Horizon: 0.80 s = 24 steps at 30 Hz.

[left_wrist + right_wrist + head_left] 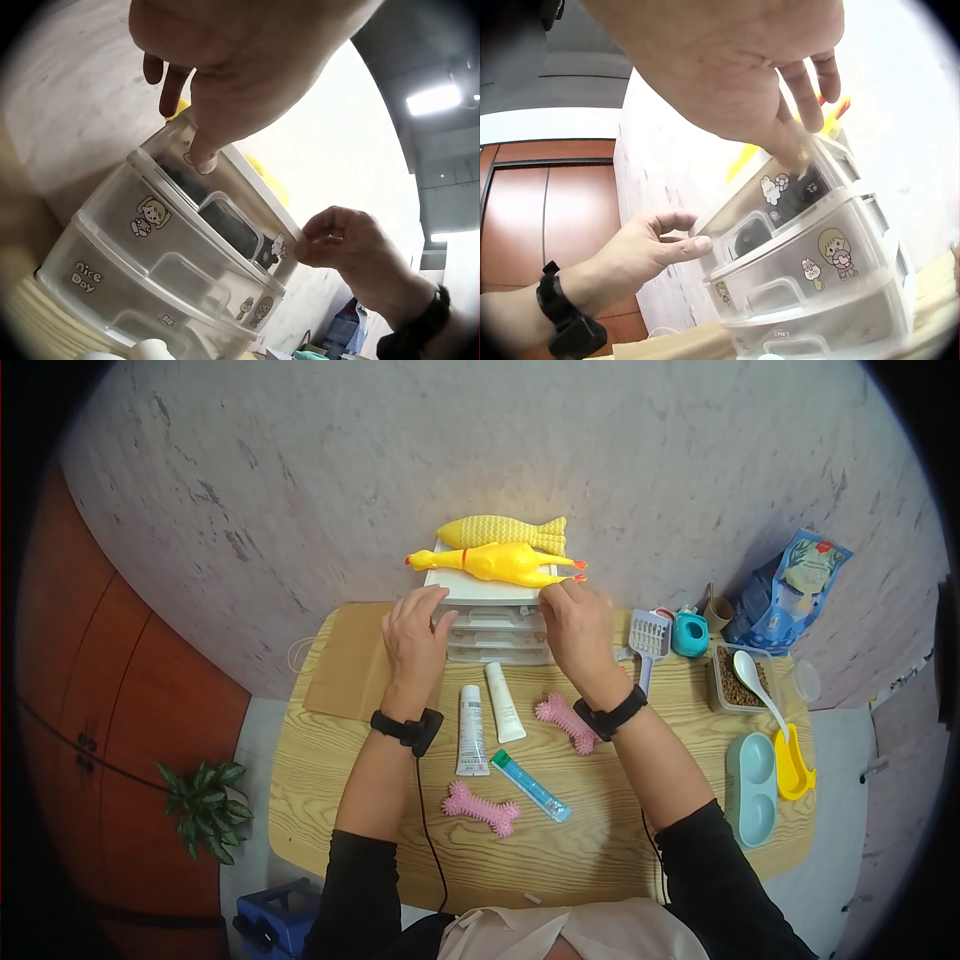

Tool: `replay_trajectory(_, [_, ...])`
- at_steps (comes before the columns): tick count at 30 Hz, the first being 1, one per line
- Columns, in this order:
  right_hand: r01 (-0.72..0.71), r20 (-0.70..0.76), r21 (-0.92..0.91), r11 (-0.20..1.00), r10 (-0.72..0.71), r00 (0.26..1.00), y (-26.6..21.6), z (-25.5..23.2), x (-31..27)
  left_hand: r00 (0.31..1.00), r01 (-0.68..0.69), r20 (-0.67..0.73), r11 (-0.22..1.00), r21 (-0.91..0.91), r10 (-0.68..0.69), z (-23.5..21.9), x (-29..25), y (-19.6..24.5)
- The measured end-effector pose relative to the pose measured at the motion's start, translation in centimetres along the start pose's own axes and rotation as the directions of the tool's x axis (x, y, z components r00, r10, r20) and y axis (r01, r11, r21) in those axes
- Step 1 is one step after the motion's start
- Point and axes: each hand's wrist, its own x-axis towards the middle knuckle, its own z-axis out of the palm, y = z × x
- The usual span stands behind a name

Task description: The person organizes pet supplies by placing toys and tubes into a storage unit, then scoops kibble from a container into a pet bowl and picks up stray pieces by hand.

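"Beige cloth (pixel 580 935) up close. Why hold that white-topped clear plastic drawer unit (pixel 490 596), back of the wood-grain table (pixel 600 845)?"

"Left hand (pixel 413 645) grips one corner, yellow rubber chicken (pixel 505 564) on top, right hand (pixel 578 625) grips the other. Steadying it, I'd guess."

Drawer unit (pixel 498 641): smooth translucent plastic. Far chicken toy (pixel 502 564) looks glossy from here; near pink bone (pixel 482 809) spiky. Tabletop (pixel 620 830) wood-grained.

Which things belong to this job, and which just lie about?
Likely the job: white plastic drawer unit with translucent drawers; left hand; right hand.

Seemingly just lying about: pink spiky bone-shaped toys; pale-blue plastic double bowl; grey slotted plastic scoop; white tubes.
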Motion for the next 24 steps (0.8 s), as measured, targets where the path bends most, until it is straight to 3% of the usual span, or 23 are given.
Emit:
replay_trajectory(11, [-0.041, 0.038, 0.13, 0.991, 0.036, 0.999, 0.2, -1.0, -0.1, 0.999, -0.014, 0.032, 1.0, 0.011, 0.014, -0.6, -0.9, 0.4])
replay_trajectory(14, [-0.043, 0.049, 0.1, 0.994, 0.038, 0.998, -0.2, -1.0, -0.2, 0.999, -0.019, 0.029, 0.996, -0.089, 0.022, -0.3, -1.6, 0.5])
replay_trajectory(17, [-0.046, 0.052, 0.078, 0.996, 0.042, 0.998, -0.1, -1.1, 0.1, 0.996, 0.005, -0.084, 0.99, -0.139, -0.017, 0.2, -3.7, 1.2])
replay_trajectory(19, [-0.047, 0.063, 0.08, 0.996, 0.042, 0.997, -0.2, -1.1, 0.3, 0.989, 0.125, 0.108, 0.943, -0.309, -0.096, 1.0, -4.8, 0.6])
replay_trajectory(20, [-0.057, 0.07, 0.08, 0.995, 0.051, 0.996, -0.4, -1.3, 0.5, 0.988, 0.134, 0.111, 0.94, -0.312, -0.104, 1.8, -5.2, 0.5])
replay_trajectory(21, [-0.067, 0.079, 0.081, 0.994, 0.06, 0.995, -0.6, -1.3, 0.6, 0.951, 0.307, 0.216, 0.752, -0.583, -0.221, 2.8, -5.6, 0.7])
replay_trajectory(22, [-0.064, 0.089, 0.081, 0.995, 0.057, 0.994, -0.7, -1.2, 0.6, 0.892, 0.447, 0.346, 0.46, -0.767, -0.291, 3.6, -5.9, 1.2])
replay_trajectory(23, [-0.09, 0.104, 0.091, 0.992, 0.081, 0.991, -0.6, -1.1, 0.6, 0.841, 0.531, 0.443, 0.313, -0.788, -0.31, 3.1, -5.6, 2.5])
replay_trajectory(24, [-0.116, 0.118, 0.099, 0.988, 0.104, 0.988, -0.6, -1.0, 0.7, 0.84, 0.531, 0.442, 0.307, -0.79, -0.316, 3.0, -5.2, 2.9])
